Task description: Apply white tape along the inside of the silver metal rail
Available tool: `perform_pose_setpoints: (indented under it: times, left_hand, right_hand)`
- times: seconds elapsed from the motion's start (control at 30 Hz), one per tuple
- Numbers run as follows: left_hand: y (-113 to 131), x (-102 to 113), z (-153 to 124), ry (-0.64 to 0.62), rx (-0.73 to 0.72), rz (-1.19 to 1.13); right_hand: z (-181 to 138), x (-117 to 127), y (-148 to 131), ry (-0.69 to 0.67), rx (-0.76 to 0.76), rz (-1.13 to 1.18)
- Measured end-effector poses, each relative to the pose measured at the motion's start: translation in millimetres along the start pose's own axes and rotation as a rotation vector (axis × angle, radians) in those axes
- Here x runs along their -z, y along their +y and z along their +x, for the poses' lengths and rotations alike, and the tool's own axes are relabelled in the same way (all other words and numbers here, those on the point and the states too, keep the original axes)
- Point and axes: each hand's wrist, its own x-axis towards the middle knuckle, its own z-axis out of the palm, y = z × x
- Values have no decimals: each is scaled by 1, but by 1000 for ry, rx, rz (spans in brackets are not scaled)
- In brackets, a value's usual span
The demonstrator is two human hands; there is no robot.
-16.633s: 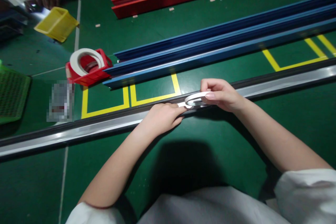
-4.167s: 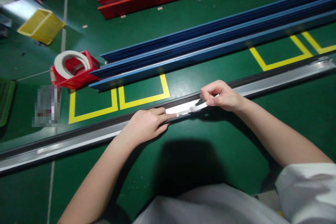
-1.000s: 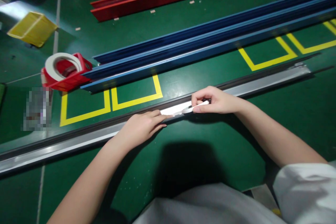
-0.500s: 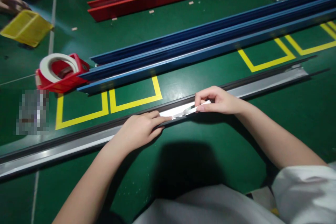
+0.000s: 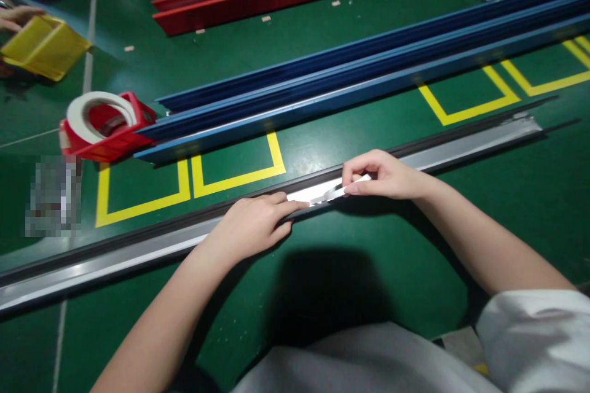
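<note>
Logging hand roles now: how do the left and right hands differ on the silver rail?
The left hand lies flat, pressing the white tape onto the silver rail; the right hand is curled, pinching the tape. The left hand sits farther left along the rail, the right hand farther right. Both touch the same tape.

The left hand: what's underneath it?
The left hand presses a white tape strip onto the long grey rail, which lies on the green table. The right hand pinches the strip's far end. Whether tape runs on beneath the palm is covered.

Rail (image 5: 461, 147) before profiles (image 5: 350, 83) (tray (image 5: 108, 146) leftward)
</note>
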Motion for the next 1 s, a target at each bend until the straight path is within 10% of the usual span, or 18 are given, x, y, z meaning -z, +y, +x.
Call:
perform_pose_setpoints:
  times: [1.0]
  left_hand:
    - [12, -11, 14, 87, -33, 78]
  right_hand:
    - [-2, 1, 0, -2, 0, -14]
